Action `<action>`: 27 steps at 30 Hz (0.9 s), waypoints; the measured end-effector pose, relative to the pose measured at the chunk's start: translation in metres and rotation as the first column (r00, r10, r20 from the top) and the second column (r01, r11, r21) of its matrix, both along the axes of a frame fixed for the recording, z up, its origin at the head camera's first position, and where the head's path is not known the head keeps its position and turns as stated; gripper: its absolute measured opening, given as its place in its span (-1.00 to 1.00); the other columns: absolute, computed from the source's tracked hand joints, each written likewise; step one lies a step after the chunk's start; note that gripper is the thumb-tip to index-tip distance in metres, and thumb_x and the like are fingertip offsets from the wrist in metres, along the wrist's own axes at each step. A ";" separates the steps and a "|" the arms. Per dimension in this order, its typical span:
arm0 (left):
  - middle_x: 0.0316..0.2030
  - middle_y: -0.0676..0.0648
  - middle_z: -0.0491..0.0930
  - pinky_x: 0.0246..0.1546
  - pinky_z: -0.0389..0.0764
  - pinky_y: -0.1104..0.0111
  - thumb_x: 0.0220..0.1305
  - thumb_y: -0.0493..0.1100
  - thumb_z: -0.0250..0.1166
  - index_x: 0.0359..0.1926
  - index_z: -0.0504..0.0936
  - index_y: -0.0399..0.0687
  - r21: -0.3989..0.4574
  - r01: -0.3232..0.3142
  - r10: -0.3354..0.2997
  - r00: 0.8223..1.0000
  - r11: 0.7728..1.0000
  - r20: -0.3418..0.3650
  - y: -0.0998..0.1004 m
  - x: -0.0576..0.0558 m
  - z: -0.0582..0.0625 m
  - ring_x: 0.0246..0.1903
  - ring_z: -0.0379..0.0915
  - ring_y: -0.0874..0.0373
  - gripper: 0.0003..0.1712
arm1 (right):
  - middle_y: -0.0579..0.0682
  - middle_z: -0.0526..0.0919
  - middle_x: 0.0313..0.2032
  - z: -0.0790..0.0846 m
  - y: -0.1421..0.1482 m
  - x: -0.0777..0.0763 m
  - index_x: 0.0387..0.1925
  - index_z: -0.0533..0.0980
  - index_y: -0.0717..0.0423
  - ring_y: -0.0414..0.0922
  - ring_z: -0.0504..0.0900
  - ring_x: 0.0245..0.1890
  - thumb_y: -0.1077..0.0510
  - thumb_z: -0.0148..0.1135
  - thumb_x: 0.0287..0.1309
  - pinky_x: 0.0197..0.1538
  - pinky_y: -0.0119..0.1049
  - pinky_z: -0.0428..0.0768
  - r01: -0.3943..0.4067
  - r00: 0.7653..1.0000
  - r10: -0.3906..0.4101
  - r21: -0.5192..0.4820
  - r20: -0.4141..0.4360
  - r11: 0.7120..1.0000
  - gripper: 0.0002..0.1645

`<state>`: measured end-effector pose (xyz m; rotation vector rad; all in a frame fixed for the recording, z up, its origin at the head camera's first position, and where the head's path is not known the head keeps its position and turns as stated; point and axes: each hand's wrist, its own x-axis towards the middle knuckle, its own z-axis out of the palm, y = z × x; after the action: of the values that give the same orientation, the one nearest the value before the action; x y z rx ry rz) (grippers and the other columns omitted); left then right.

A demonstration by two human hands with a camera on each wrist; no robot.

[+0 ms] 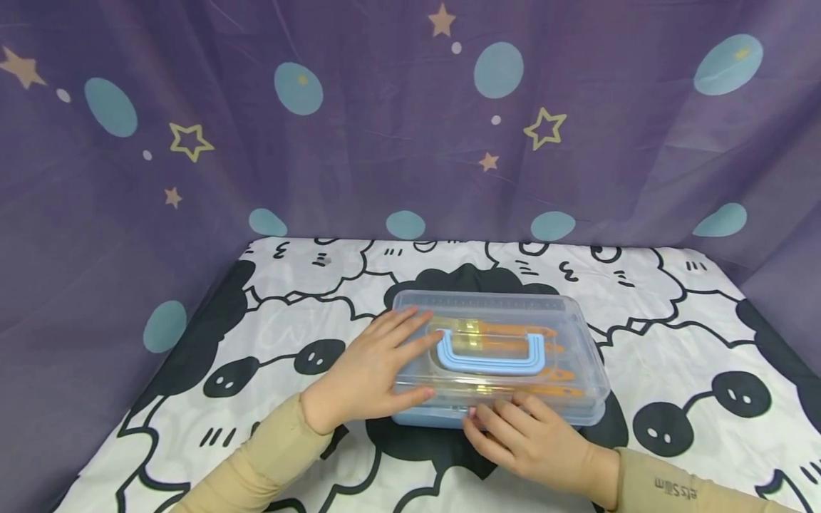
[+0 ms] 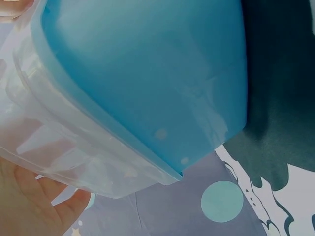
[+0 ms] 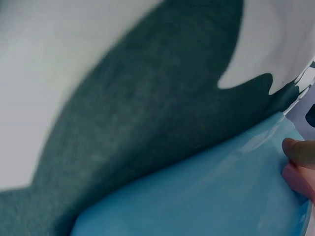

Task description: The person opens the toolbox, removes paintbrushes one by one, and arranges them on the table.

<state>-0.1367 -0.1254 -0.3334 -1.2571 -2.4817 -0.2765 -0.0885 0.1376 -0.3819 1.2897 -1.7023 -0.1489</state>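
Observation:
A plastic storage case [image 1: 494, 303] with a see-through lid, light-blue handle [image 1: 490, 367] and blue base [image 2: 157, 73] lies closed on the patterned cloth. Through the lid show several paintbrushes [image 1: 513, 329] with orange handles. My left hand [image 1: 372, 367] rests on the lid's left end, fingers spread and nearly straight, thumb along the front edge. At the middle of the front side, my right hand [image 1: 532, 442] holds the case's edge with bent fingers. In the right wrist view a fingertip [image 3: 301, 152] touches a small pink part [image 3: 298, 182] on the blue front wall.
A white cloth [image 1: 282, 328] with black sheep drawings covers the surface under the case. Behind and at both sides hangs a purple curtain [image 1: 398, 128] with stars and blue ovals.

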 end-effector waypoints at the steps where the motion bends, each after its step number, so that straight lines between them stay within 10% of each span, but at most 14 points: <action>1: 0.35 -0.17 0.27 0.33 0.20 0.00 0.31 0.43 -0.14 0.30 0.40 -0.01 0.001 0.000 0.000 1.000 1.000 -0.002 0.000 0.000 0.000 0.36 0.13 -0.11 -0.20 | -0.04 0.61 -0.22 -0.001 0.000 0.000 -0.12 0.51 0.06 -0.12 0.53 -0.32 0.30 -0.24 0.41 -0.27 -0.26 0.43 0.005 1.000 -0.005 0.000 0.003 1.000 -0.65; 27: 0.33 -0.16 0.30 0.31 0.23 0.00 0.27 0.39 0.02 0.28 0.43 0.00 0.019 -0.002 0.002 1.000 1.000 0.006 0.000 -0.001 0.002 0.34 0.17 -0.09 -0.24 | 0.00 0.55 -0.38 -0.007 -0.003 0.004 -0.23 0.55 0.15 -0.13 0.46 -0.43 0.37 -0.23 0.39 -0.36 -0.26 0.37 0.060 0.998 -0.060 -0.023 -0.015 0.998 -0.63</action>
<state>-0.1375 -0.1251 -0.3318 -1.2483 -2.4795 -0.3034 -0.0840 0.1345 -0.3889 1.2186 -1.7254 -0.1739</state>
